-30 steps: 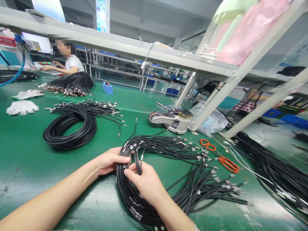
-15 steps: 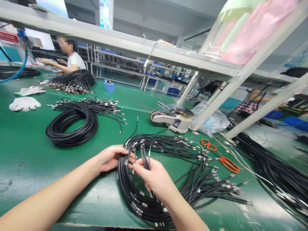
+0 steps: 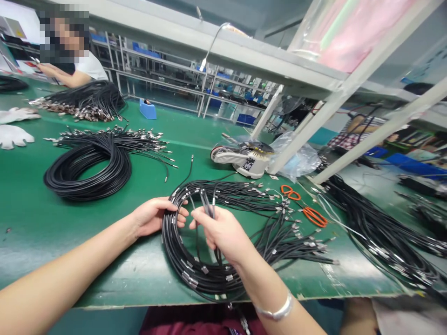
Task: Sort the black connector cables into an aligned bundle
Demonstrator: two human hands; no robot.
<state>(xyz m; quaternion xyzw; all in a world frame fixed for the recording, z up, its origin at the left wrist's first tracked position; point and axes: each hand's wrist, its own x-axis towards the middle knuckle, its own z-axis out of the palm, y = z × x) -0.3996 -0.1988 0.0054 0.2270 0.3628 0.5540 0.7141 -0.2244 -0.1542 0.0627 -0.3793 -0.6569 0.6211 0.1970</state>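
Note:
A coil of thin black cables [image 3: 195, 265] with metal end connectors lies on the green table [image 3: 31, 223] in front of me. My left hand [image 3: 153, 216] grips the coil's left side, fingers curled round the strands. My right hand [image 3: 220, 230] pinches a few cable ends between thumb and fingers and holds them upright above the coil. More connector ends of the same bundle fan out to the right [image 3: 296, 242].
A second black cable coil [image 3: 87, 165] lies at left, another bundle [image 3: 84, 102] behind it near a seated person [image 3: 75, 65]. White gloves [image 3: 14, 135], a tape dispenser [image 3: 240, 158], orange scissors [image 3: 303, 207], a plastic bag [image 3: 300, 160], slanted shelf posts and more cables [image 3: 380, 232] at right.
My right hand has lifted a few cable ends up out of the coil. The view has shifted down and back, showing the table's near edge.

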